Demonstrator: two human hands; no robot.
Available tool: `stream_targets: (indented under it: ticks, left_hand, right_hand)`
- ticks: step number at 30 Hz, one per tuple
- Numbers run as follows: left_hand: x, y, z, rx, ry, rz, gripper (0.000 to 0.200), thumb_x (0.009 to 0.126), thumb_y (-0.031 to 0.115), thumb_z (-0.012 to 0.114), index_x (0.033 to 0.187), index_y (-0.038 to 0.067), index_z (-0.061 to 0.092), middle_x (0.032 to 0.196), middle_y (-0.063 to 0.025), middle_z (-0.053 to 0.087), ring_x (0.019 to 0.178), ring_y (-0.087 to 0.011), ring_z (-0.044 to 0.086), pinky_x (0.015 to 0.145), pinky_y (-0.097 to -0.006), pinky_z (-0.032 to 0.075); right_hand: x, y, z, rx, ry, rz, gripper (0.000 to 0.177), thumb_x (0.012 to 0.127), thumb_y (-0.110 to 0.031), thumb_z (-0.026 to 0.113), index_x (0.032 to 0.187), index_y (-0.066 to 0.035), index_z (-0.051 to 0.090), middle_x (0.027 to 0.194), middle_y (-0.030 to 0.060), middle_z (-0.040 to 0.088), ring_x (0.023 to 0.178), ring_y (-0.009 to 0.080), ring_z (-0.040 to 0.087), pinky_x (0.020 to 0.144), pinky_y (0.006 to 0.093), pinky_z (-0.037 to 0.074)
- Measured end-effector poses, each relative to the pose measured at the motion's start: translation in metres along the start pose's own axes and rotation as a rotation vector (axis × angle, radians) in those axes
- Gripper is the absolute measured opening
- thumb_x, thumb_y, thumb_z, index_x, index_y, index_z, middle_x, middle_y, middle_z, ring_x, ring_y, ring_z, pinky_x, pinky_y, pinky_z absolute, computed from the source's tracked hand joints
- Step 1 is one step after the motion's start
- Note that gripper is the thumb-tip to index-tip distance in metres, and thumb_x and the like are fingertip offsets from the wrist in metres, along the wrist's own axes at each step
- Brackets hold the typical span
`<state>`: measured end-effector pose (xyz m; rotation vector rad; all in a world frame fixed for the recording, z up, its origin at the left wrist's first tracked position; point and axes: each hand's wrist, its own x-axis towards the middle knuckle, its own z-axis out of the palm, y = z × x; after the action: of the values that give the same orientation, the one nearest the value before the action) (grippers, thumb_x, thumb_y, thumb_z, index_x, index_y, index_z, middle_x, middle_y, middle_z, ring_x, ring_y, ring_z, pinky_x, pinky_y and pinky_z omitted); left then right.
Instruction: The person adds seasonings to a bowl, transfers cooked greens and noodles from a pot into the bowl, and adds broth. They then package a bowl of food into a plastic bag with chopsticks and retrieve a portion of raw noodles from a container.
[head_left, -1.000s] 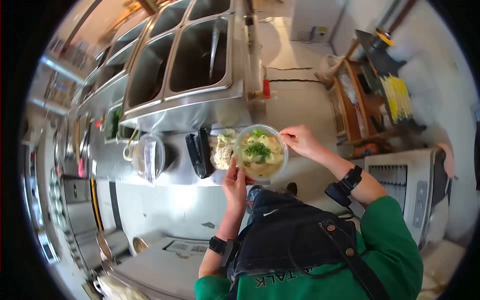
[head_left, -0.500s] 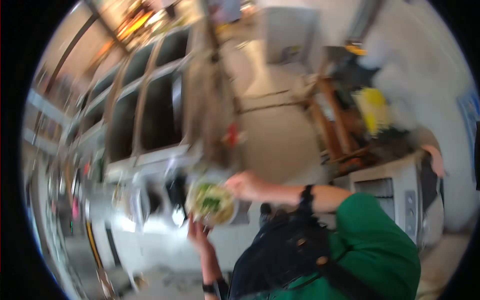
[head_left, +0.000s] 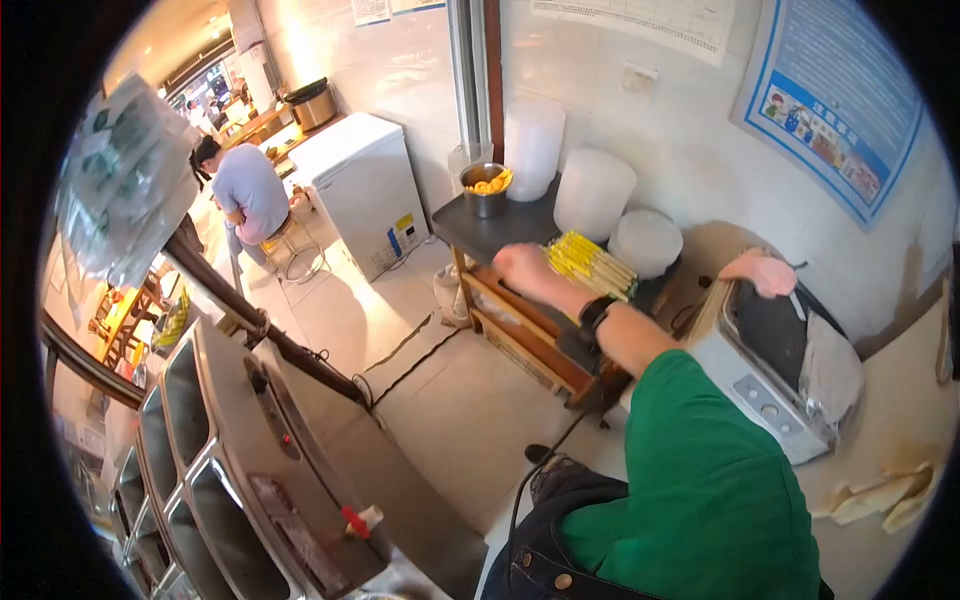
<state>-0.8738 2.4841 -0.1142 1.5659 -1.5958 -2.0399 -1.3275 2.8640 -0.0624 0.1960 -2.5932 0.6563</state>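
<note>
My right hand (head_left: 530,274) reaches forward over the front edge of a dark-topped side table (head_left: 470,228). It is a little blurred and its fingers are turned down out of sight, so I cannot tell whether they hold anything. Right beside the hand lies a pile of wrapped chopsticks (head_left: 590,262) in yellow-and-white sleeves. A metal pot (head_left: 487,190) with yellow-orange pieces stands just beyond. Stacks of white plastic containers (head_left: 594,193) and round lids (head_left: 646,243) line the wall side. My left hand is out of view.
A white appliance (head_left: 765,395) with a pink cloth (head_left: 762,271) on it stands at right. At lower left is a steel unit with deep wells (head_left: 215,530) and a red tap handle (head_left: 355,521). A white chest freezer (head_left: 365,190) and a seated person (head_left: 250,190) are farther back.
Earlier both hands were at a bowl of food with green topping. The view has swung right; my right hand has left the bowl for the side table. Bowl and left hand are out of view.
</note>
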Motion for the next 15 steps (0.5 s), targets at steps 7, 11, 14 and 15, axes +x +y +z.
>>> stream_targets:
  ticks: [7,11,14,15]
  left_hand:
    - [0.008,0.004,0.128,0.107,-0.127,-0.004,0.054,0.084,0.037,0.048,0.127,0.008,0.035,0.123,-0.0158,0.04,0.112,-0.0303,0.039,0.089,-0.0426,0.035]
    - [0.013,0.009,0.177,0.167,-0.168,0.0,0.052,0.084,0.036,0.047,0.127,0.008,0.036,0.122,-0.0151,0.041,0.111,-0.0292,0.04,0.088,-0.0417,0.036]
    - [0.017,0.015,0.198,0.195,-0.157,0.009,0.051,0.084,0.036,0.047,0.126,0.008,0.037,0.121,-0.0147,0.042,0.11,-0.0284,0.041,0.087,-0.041,0.036]
    - [0.017,0.014,0.203,0.194,-0.137,0.01,0.051,0.085,0.035,0.047,0.126,0.008,0.037,0.12,-0.0145,0.042,0.11,-0.0281,0.042,0.087,-0.0408,0.037]
  right_hand:
    - [0.074,0.172,-0.112,-0.444,0.14,0.193,0.015,0.075,-0.022,0.054,0.081,-0.012,0.064,0.075,0.0108,0.06,0.072,0.0289,0.058,0.064,0.0399,0.046]
    - [0.094,0.2,-0.124,-0.319,0.152,0.088,0.014,0.075,-0.02,0.054,0.075,-0.01,0.063,0.072,0.011,0.059,0.069,0.0303,0.058,0.062,0.0403,0.046]
    - [0.138,0.227,-0.111,-0.345,0.19,-0.005,0.014,0.076,-0.02,0.053,0.076,-0.01,0.063,0.074,0.0113,0.06,0.069,0.0307,0.058,0.061,0.0404,0.046]
    - [0.155,0.229,-0.103,-0.292,0.24,-0.049,0.011,0.074,-0.018,0.054,0.07,-0.01,0.06,0.069,0.0115,0.058,0.064,0.0305,0.056,0.058,0.0418,0.045]
